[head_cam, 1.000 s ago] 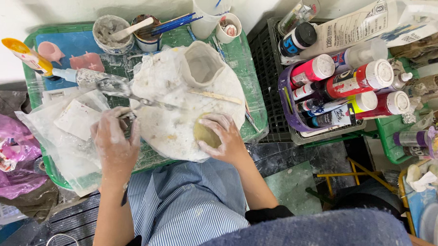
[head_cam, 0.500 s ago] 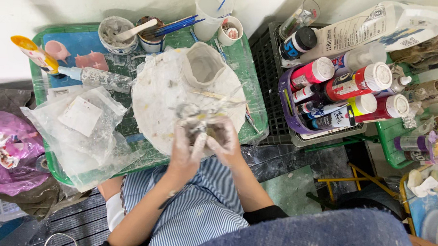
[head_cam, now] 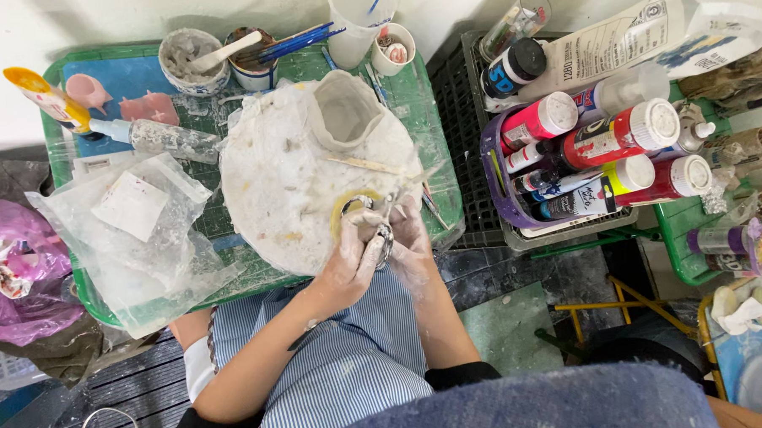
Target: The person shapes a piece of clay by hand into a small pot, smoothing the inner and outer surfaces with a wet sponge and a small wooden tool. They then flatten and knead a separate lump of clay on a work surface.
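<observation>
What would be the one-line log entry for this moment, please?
left hand: on small clay piece | right hand: beside it, touching | place: round white board edge | nearby: clay vessel

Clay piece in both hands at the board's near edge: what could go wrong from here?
The left hand and right hand work the small clay piece over the round board's near edge, so it might drop onto the lap. An elbow swing could hit the clay vessel or wooden stick close behind.

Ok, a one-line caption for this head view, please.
Clay-coated left hand and right hand press a small clay lump together over a round white board beside a clay vessel.
</observation>
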